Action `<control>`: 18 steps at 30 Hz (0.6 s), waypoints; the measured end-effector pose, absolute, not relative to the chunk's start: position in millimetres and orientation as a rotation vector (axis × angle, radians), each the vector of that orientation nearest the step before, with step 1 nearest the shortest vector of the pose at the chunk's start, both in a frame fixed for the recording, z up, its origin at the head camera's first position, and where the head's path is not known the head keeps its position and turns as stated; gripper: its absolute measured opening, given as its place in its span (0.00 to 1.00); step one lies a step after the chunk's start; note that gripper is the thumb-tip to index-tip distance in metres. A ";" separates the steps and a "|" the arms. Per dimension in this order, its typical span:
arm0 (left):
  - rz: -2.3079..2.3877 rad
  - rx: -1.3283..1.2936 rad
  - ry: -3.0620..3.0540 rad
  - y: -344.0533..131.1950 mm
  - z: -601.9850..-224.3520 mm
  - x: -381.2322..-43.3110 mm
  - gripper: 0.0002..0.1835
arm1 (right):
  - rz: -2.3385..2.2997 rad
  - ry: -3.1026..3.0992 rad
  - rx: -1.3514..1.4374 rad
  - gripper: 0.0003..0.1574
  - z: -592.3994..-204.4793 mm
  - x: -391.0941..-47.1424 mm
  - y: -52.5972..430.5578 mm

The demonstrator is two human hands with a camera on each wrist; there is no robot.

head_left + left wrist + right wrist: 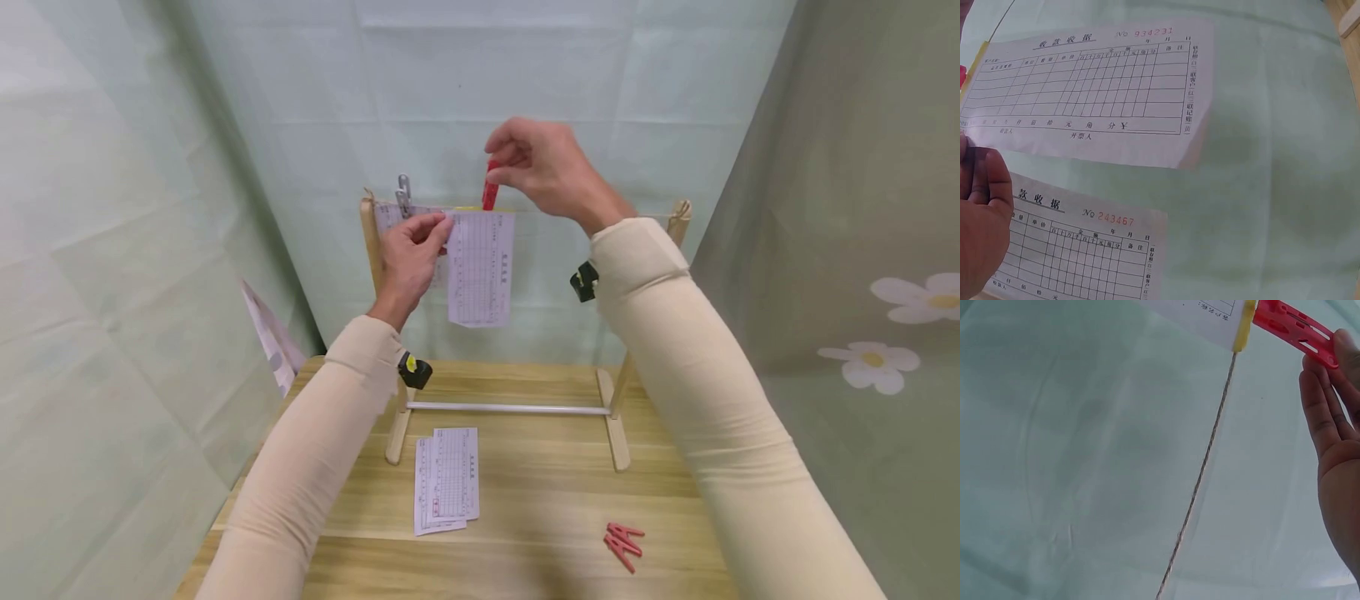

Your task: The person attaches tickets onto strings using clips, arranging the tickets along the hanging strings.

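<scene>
A printed receipt slip (483, 275) with a yellow top edge hangs at the string (1200, 469) of a wooden stand. My left hand (408, 258) pinches its upper left edge between thumb and fingers. Above the slip, my right hand (546, 171) grips a red clothespin (491, 185) by its handle end. The clothespin's tip is right at the yellow edge (1244, 325) in the right wrist view. Another receipt slip (1091, 231) hangs to the left, partly hidden behind my left hand, under a grey clothespin (403, 197).
The stand's wooden posts (678, 221) rise at both sides, joined low down by a white bar (510, 408). Overlapping receipt slips (456, 475) lie on the wooden table (540, 483). Red clothespins (622, 542) lie at the front right. Pale curtains (300, 67) surround the table.
</scene>
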State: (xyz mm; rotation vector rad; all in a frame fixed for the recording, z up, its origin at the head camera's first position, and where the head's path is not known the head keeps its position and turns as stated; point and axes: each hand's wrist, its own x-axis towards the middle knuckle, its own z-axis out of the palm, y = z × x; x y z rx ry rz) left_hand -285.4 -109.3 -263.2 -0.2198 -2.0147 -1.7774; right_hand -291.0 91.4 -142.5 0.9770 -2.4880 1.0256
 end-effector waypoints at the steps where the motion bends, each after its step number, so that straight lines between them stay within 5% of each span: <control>1: -1.779 -0.221 -2.016 -109.2 -263.4 -285.5 0.15 | 1.022 -2.495 0.971 0.18 -142.7 -291.4 90.9; 18: -1.762 -0.235 -2.039 -107.8 -263.4 -285.9 0.16 | 1.000 -2.585 0.944 0.15 -153.3 -301.3 79.2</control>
